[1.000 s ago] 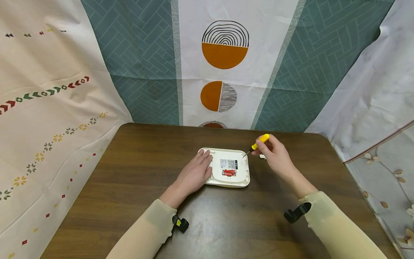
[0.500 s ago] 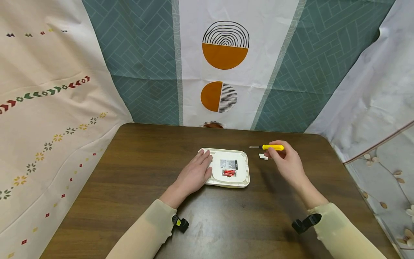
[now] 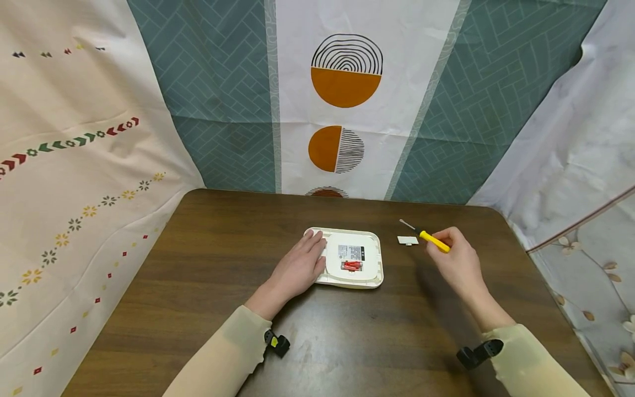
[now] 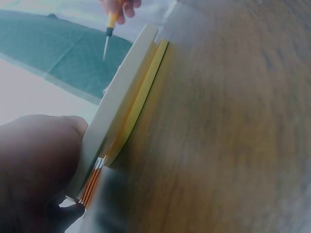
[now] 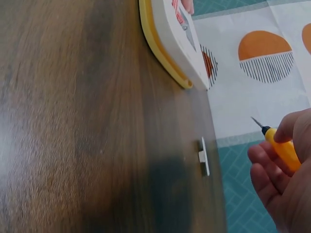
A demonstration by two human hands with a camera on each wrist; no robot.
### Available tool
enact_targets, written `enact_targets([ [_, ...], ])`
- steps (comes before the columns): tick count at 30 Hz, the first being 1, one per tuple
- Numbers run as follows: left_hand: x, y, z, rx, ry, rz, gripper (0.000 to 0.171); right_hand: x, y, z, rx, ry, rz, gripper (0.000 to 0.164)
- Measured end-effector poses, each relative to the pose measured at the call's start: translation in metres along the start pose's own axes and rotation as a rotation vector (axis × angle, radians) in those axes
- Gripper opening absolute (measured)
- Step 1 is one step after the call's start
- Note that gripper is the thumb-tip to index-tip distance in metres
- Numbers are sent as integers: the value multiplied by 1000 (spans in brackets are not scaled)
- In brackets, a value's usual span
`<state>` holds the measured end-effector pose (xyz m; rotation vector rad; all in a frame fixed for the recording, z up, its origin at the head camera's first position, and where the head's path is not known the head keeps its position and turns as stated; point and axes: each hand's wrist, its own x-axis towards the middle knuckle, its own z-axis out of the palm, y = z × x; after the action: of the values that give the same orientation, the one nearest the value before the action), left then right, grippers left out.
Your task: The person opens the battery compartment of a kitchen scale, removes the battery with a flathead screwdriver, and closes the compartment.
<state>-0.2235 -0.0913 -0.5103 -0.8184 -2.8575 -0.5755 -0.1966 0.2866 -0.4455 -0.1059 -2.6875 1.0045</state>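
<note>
A flat, white rectangular device [image 3: 369, 248] with rounded corners lies on the table, a grey label on its upper face. Two red batteries [image 3: 351, 266], as far as I can tell, sit in its uncovered compartment. My left hand [image 3: 296, 266] rests on the device's left side with its fingers stretched out. To the right, my right hand [image 3: 458, 263] grips a screwdriver [image 3: 435, 241] by its yellow handle, the metal tip pointing up and left, off the device. Between them a small white battery cover [image 3: 408, 240] lies on the table. The right wrist view shows the screwdriver held above the table.
The brown wooden table [image 3: 223, 264] extends around the device. Patterned cloth hangs behind it, with a green and white curtain [image 3: 327, 82] at the back. A black wrist camera [image 3: 278, 343] is strapped to each sleeve.
My right hand has moved right and toward me, carrying the screwdriver away from the device's upper right corner. The battery cover is now fully visible. My left hand stays put.
</note>
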Motion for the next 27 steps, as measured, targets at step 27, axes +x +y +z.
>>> enact_targets([
  [27,1,0,0,17,-10,-2,52,3,68,-2,-173,-25,10,27],
])
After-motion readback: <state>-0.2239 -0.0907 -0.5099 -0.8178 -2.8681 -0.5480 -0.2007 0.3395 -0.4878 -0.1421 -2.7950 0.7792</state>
